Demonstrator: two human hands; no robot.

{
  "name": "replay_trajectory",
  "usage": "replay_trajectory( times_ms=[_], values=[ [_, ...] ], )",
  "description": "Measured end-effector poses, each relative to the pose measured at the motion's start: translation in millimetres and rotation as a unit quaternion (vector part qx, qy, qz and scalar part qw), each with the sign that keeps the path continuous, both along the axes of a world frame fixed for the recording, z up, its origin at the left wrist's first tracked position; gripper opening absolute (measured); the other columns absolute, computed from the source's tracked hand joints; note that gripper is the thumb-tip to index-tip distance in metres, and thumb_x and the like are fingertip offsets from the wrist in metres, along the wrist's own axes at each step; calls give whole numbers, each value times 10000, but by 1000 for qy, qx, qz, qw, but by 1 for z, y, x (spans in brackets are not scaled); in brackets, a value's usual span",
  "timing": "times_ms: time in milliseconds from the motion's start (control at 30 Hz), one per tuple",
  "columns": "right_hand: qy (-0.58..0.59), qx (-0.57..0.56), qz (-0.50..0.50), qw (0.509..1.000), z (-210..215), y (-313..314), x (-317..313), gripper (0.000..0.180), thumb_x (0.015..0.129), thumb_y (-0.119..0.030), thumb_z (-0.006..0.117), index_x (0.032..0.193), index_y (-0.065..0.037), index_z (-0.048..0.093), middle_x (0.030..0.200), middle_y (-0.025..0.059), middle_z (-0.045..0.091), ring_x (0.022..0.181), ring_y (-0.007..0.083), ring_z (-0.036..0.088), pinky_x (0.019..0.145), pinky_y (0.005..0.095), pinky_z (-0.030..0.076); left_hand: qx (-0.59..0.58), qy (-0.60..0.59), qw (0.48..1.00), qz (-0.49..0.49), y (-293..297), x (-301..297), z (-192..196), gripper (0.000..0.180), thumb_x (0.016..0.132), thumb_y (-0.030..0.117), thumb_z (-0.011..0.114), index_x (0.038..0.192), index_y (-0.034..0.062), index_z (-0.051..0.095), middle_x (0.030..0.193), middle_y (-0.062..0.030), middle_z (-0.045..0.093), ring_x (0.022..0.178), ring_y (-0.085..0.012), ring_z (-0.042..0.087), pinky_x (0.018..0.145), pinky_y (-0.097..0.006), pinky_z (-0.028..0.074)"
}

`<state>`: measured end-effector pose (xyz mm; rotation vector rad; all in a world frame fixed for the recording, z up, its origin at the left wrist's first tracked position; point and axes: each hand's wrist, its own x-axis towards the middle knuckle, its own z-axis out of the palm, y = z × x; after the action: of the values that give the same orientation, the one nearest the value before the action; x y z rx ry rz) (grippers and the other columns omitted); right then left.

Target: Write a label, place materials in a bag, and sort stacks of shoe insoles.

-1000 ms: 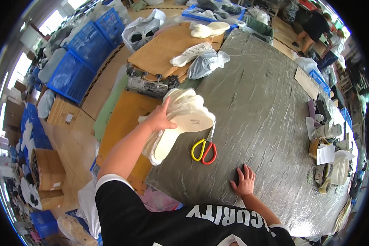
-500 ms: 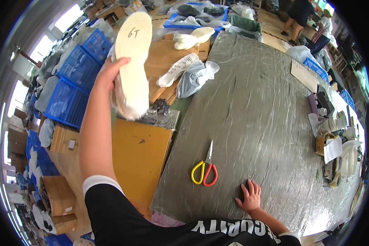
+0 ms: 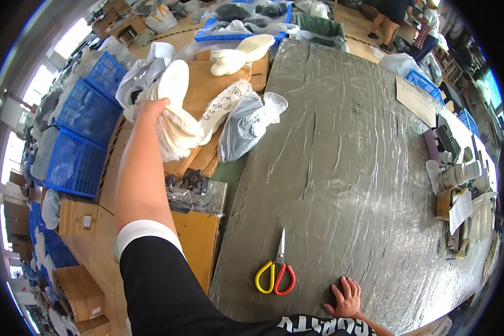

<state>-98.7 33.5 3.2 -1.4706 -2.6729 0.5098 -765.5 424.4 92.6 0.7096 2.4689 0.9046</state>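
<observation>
My left hand (image 3: pixel 151 112) reaches out at the far left, its thumb over the edge of a stack of cream fleece insoles (image 3: pixel 176 131); its other fingers are hidden. The stack is low over brown cardboard (image 3: pixel 204 75), and I cannot tell if it rests there. Beside it lie a white insole with handwriting (image 3: pixel 221 109) and a grey plastic bag (image 3: pixel 243 126). My right hand (image 3: pixel 347 299) lies flat with fingers spread on the film-covered table (image 3: pixel 330 157), holding nothing. Left of it are scissors (image 3: pixel 275 274) with one yellow and one red handle.
More cream insoles (image 3: pixel 243 54) lie farther back on the cardboard. Blue crates (image 3: pixel 75 162) are stacked at the left. A beige card (image 3: pixel 414 101) and a cluttered row of tape rolls (image 3: pixel 453 175) line the table's right side. Two people stand in the far right background.
My left hand has carried the insoles forward and down from close in front of me to the cardboard. The view has shifted; my right hand still lies on the table.
</observation>
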Motion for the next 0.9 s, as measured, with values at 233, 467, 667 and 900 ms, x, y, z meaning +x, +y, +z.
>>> replay_trajectory(
  times_ms=[233, 467, 667, 900],
  values=[
    [-2, -3, 1, 1000, -3, -1, 1, 661, 535, -420, 736, 1105, -138, 556, 1281, 189, 393, 1173, 385, 353, 981, 546, 269, -107, 73, 989, -78, -16, -3, -25, 992, 587, 572, 722, 1236, -114, 419, 1234, -241, 494, 1144, -297, 495, 968, -351, 382],
    [-19, -19, -19, 999, 0, -1, 0, 655, 565, -423, 723, 1123, -132, 541, 1285, 193, 387, 1182, 394, 347, 990, 547, 254, -124, 68, 979, -145, -86, 25, 8, 929, 719, 491, 690, 1336, -73, 284, 1365, -216, 356, 1207, -291, 430, 958, -396, 379],
    [-17, -14, -20, 1000, 5, -3, -1, 647, 579, -407, 719, 1131, -123, 538, 1281, 200, 396, 1178, 401, 352, 994, 545, 252, 18, -62, 994, -86, -119, 29, 15, 832, 774, 425, 663, 1341, -57, 290, 1323, -211, 412, 1184, -281, 453, 930, -366, 393],
    [16, 9, -23, 1000, 14, -3, -1, 632, 600, -394, 708, 1145, -117, 547, 1293, 200, 401, 1190, 389, 358, 1011, 521, 252, 218, 340, 885, -232, -198, 139, 39, 272, 827, 177, 579, 1019, -16, 583, 959, -184, 612, 909, -334, 583, 795, -380, 467]
  ],
)
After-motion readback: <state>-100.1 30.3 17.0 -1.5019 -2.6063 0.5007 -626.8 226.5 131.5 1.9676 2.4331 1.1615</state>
